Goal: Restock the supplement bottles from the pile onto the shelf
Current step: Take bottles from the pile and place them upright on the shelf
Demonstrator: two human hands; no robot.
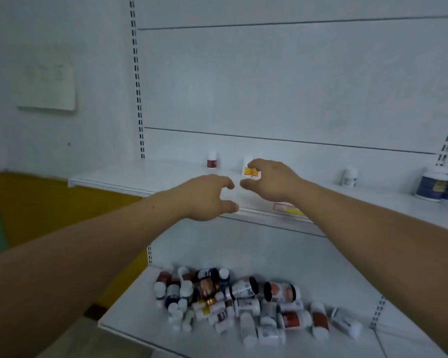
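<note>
A pile of supplement bottles lies jumbled on the lower shelf. Above it is the upper shelf. My right hand reaches over this shelf, with forefinger and thumb curled round a white bottle with an orange label that is upright near the back. My left hand hovers beside it over the shelf's front edge, fingers loosely spread and holding nothing. A red-labelled bottle stands at the back of the same shelf, to the left.
Further right on the upper shelf stand a small white bottle and two large dark-blue jars. A price tag sits on the shelf's front rail. Slotted uprights flank the white back panel.
</note>
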